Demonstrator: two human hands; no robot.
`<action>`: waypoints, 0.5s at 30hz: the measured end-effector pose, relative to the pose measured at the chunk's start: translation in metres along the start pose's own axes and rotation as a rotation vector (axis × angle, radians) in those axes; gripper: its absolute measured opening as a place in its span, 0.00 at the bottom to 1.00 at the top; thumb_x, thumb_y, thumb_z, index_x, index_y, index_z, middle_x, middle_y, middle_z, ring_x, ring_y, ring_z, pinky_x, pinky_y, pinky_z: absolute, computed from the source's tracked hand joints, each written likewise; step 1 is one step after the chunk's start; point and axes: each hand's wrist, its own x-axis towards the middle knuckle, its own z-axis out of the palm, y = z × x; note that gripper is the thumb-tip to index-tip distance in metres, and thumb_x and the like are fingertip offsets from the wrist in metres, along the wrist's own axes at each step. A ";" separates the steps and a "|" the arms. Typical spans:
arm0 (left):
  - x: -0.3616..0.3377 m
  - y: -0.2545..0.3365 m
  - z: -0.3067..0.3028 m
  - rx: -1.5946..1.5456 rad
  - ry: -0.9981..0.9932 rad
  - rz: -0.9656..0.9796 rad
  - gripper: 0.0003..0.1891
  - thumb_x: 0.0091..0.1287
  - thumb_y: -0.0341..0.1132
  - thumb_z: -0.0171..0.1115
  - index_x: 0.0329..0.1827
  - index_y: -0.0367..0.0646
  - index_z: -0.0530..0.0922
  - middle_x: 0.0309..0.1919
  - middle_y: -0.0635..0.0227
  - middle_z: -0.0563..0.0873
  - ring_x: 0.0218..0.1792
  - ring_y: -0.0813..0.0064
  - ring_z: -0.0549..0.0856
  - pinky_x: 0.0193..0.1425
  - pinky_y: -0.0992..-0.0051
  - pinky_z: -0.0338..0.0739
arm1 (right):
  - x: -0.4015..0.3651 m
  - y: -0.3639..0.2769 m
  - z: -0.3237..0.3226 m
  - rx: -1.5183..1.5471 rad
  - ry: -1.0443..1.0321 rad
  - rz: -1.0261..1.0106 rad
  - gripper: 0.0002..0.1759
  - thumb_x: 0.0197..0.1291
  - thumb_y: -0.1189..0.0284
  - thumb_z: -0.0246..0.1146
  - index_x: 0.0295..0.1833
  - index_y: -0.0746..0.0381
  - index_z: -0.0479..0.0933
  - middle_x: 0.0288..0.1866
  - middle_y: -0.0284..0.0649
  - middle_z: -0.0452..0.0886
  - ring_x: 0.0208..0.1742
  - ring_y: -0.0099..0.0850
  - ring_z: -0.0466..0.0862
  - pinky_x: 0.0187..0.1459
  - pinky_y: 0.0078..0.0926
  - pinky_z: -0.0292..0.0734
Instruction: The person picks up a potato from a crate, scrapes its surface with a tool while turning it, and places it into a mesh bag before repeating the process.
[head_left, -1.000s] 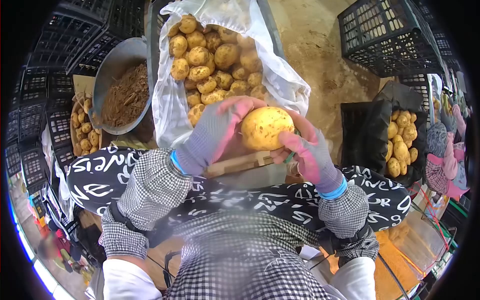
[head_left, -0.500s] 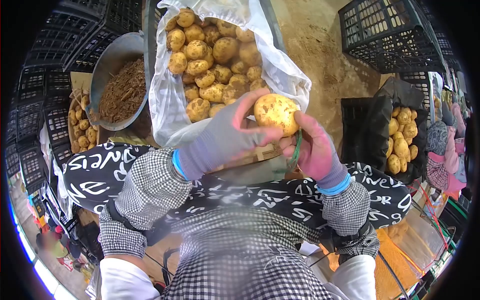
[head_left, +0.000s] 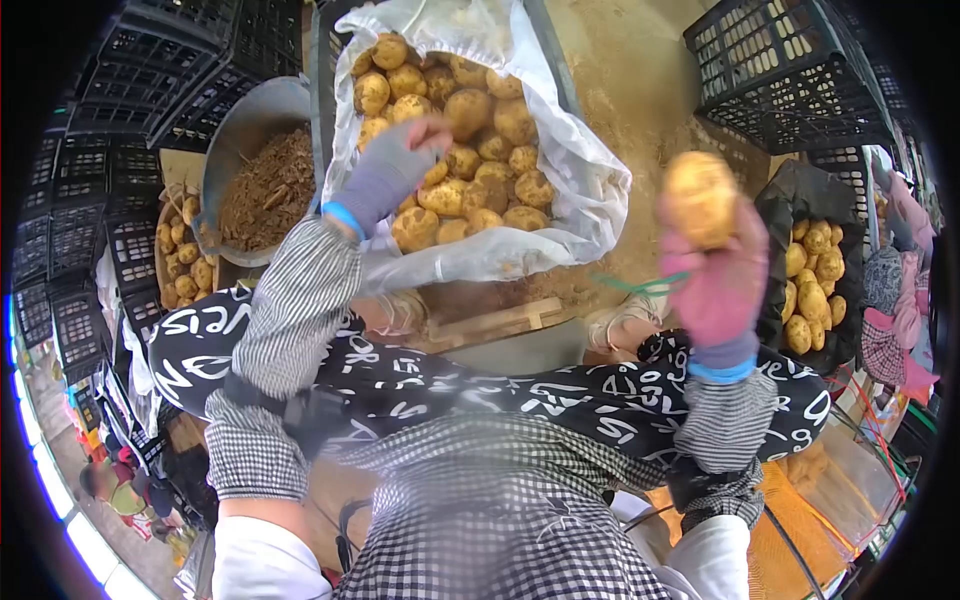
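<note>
My right hand (head_left: 718, 275), in a pink and purple glove and smeared by motion, is closed on a potato (head_left: 700, 200) at the right of the head view. A thin green strip (head_left: 645, 284) trails leftward from that hand. My left hand (head_left: 400, 165), in a grey and purple glove, reaches over the potatoes (head_left: 468, 115) in a crate lined with a white plastic bag (head_left: 585, 190). Its fingers are loosely bent and apart, with no potato showing between them. Brown soil marks several potatoes in the liner.
A tub (head_left: 228, 150) of brown debris stands left of the lined crate. To the right, a black-lined crate (head_left: 845, 195) holds more potatoes, below a black plastic crate (head_left: 790, 75). Stacked black crates (head_left: 75, 250) line the left side. A wooden piece (head_left: 500, 322) lies near my feet.
My right hand has carried the potato up and to the right. My left hand has let go of it and moved left over the potatoes in the white liner.
</note>
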 end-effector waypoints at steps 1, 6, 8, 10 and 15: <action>0.016 -0.036 0.008 0.337 -0.018 0.056 0.24 0.67 0.43 0.61 0.64 0.42 0.76 0.45 0.56 0.88 0.45 0.62 0.87 0.46 0.67 0.81 | -0.005 -0.028 -0.009 0.082 -0.171 0.002 0.29 0.72 0.58 0.54 0.71 0.64 0.64 0.59 0.49 0.72 0.35 0.25 0.71 0.34 0.21 0.75; 0.027 -0.064 0.059 1.214 -0.534 0.031 0.29 0.66 0.46 0.61 0.69 0.44 0.71 0.54 0.47 0.84 0.55 0.51 0.83 0.59 0.60 0.78 | -0.121 -0.165 -0.012 0.106 -0.227 -0.431 0.29 0.72 0.62 0.54 0.73 0.65 0.64 0.65 0.49 0.74 0.55 0.32 0.76 0.55 0.35 0.76; 0.035 -0.094 0.070 1.184 -0.464 0.110 0.33 0.64 0.50 0.63 0.70 0.43 0.70 0.56 0.48 0.82 0.57 0.52 0.82 0.59 0.61 0.78 | -0.196 -0.227 -0.023 -0.087 -0.103 -0.818 0.25 0.72 0.65 0.54 0.68 0.67 0.68 0.68 0.53 0.73 0.65 0.39 0.77 0.60 0.42 0.77; 0.054 -0.120 0.079 1.108 -0.425 0.101 0.36 0.63 0.53 0.64 0.71 0.43 0.68 0.58 0.49 0.81 0.58 0.54 0.82 0.60 0.61 0.78 | -0.277 -0.287 -0.048 -0.260 0.054 -1.273 0.20 0.72 0.67 0.53 0.63 0.68 0.72 0.63 0.50 0.77 0.61 0.37 0.79 0.57 0.38 0.80; 0.069 -0.179 0.074 0.859 -0.392 -0.146 0.45 0.59 0.62 0.66 0.73 0.41 0.65 0.62 0.50 0.79 0.63 0.56 0.79 0.62 0.63 0.78 | -0.471 -0.402 -0.054 -1.715 1.356 -1.741 0.19 0.65 0.65 0.63 0.55 0.68 0.75 0.46 0.43 0.81 0.49 0.33 0.83 0.43 0.28 0.83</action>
